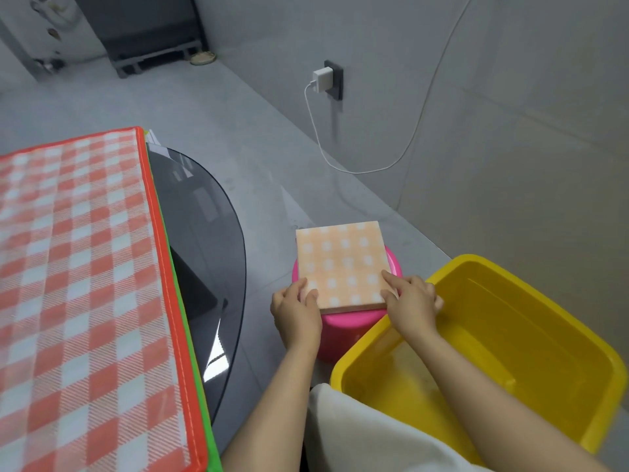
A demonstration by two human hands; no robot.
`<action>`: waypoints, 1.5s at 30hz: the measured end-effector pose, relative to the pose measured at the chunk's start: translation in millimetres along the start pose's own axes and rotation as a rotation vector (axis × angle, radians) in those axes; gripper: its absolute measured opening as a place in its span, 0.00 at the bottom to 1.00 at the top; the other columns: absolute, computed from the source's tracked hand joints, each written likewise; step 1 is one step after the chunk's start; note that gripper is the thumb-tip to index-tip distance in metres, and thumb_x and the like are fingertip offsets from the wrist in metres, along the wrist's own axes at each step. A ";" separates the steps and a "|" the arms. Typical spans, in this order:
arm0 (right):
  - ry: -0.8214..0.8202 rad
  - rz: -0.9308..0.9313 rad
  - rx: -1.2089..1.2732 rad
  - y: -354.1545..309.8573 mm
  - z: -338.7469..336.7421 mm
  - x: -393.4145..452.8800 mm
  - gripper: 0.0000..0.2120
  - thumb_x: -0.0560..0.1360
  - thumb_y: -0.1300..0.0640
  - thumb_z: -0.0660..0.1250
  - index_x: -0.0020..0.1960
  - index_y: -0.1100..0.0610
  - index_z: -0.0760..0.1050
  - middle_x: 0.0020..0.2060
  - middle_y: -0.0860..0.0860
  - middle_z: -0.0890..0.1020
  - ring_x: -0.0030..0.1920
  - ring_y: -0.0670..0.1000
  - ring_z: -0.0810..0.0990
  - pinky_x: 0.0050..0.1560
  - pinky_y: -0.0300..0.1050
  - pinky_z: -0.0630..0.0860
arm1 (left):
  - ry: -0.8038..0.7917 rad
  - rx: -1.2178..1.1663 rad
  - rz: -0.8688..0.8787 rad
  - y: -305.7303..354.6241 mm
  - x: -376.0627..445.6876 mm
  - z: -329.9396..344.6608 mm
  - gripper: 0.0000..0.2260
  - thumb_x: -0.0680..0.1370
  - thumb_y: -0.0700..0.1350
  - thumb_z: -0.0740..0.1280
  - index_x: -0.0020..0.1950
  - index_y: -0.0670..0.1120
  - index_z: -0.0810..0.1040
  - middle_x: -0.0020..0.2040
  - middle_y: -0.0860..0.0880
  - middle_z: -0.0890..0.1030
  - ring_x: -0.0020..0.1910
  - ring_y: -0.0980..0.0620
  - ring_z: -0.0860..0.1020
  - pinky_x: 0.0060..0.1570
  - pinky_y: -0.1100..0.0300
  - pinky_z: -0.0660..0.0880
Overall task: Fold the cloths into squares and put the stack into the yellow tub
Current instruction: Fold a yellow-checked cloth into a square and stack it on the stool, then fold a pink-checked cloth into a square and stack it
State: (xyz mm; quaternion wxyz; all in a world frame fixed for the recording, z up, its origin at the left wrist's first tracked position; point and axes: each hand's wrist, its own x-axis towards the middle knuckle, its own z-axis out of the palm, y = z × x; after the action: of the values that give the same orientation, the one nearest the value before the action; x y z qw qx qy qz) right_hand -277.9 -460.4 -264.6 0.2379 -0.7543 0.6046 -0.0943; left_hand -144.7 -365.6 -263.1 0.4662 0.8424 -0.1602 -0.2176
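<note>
Now the folded stack of cloths (342,265) is held at its near corners by the fingers of the left hand (296,310) and right hand (413,301), on a pink stool (343,330) beside the yellow tub (531,338). If it is lifted unevenly, the stack could be spilled.

Two bare forearms enter from 6 o'clock, no sleeves visible on either, nothing worn at the wrists. Left hand (296,310) bare, no rings or watch showing. Right hand (412,303) bare too, short nails, no jewellery seen. White fabric garment (357,434) at 6 o'clock between the arms, plain, no print, softly creased; what kind of garment unclear.
</note>
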 end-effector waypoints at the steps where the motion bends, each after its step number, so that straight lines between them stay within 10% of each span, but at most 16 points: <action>1: 0.010 -0.002 0.011 -1.4 -3.1 -3.3 0.18 0.79 0.50 0.60 0.68 0.43 0.69 0.60 0.50 0.73 0.62 0.53 0.65 0.59 0.47 0.57 | 0.017 0.047 0.029 0.9 -4.3 -1.0 0.14 0.79 0.43 0.65 0.65 0.47 0.76 0.65 0.47 0.69 0.63 0.48 0.70 0.56 0.64 0.62; 11: 0.030 -0.226 0.481 -35.2 -81.0 -45.9 0.14 0.78 0.54 0.61 0.63 0.52 0.76 0.54 0.50 0.80 0.51 0.48 0.76 0.49 0.40 0.70 | -0.007 -0.074 0.291 64.5 -71.3 -30.7 0.14 0.79 0.51 0.59 0.65 0.54 0.72 0.65 0.54 0.69 0.60 0.56 0.73 0.59 0.51 0.74; 19: 0.090 -0.495 0.537 -91.0 -172.1 -106.6 0.08 0.77 0.56 0.63 0.53 0.45 0.77 0.37 0.45 0.82 0.38 0.44 0.80 0.41 0.38 0.76 | -0.079 -0.223 0.399 130.7 -123.8 -109.3 0.12 0.81 0.44 0.57 0.64 0.52 0.69 0.61 0.53 0.69 0.51 0.57 0.74 0.38 0.77 0.69; 24: 0.092 -0.673 0.514 -143.1 -203.4 -150.4 0.07 0.76 0.55 0.64 0.51 0.46 0.78 0.36 0.47 0.82 0.37 0.46 0.80 0.42 0.45 0.80 | -0.085 -0.184 0.543 141.6 -141.5 -184.0 0.11 0.81 0.44 0.59 0.62 0.54 0.68 0.59 0.55 0.70 0.50 0.60 0.73 0.43 0.74 0.71; 35: -0.137 -0.987 0.397 -264.7 -158.7 -234.8 0.08 0.75 0.56 0.66 0.47 0.42 0.77 0.34 0.48 0.82 0.35 0.50 0.80 0.38 0.44 0.76 | 0.019 0.226 0.705 77.4 -132.7 -367.4 0.14 0.81 0.47 0.58 0.67 0.56 0.67 0.58 0.61 0.67 0.52 0.69 0.70 0.46 0.76 0.69; 38: -0.212 -1.074 0.243 -282.9 -128.7 -244.9 0.08 0.76 0.53 0.64 0.54 0.48 0.78 0.34 0.37 0.77 0.37 0.38 0.77 0.35 0.30 0.71 | -0.010 0.396 0.674 43.8 -126.4 -396.4 0.16 0.80 0.50 0.58 0.68 0.55 0.66 0.61 0.61 0.66 0.53 0.66 0.71 0.53 0.71 0.70; 45: -0.402 -1.257 -0.059 -299.7 -72.0 -256.8 0.13 0.75 0.44 0.61 0.56 0.45 0.78 0.46 0.38 0.77 0.44 0.39 0.75 0.45 0.31 0.71 | -0.080 0.839 0.726 -19.6 -117.5 -433.0 0.18 0.80 0.55 0.54 0.69 0.52 0.67 0.65 0.54 0.67 0.66 0.55 0.63 0.66 0.61 0.60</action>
State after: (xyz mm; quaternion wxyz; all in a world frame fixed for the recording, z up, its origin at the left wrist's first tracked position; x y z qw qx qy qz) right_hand -113.4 -185.6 -22.9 0.2250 -0.9727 -0.0044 -0.0560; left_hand -20.4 10.0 -50.5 0.1295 0.8376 -0.5307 0.0075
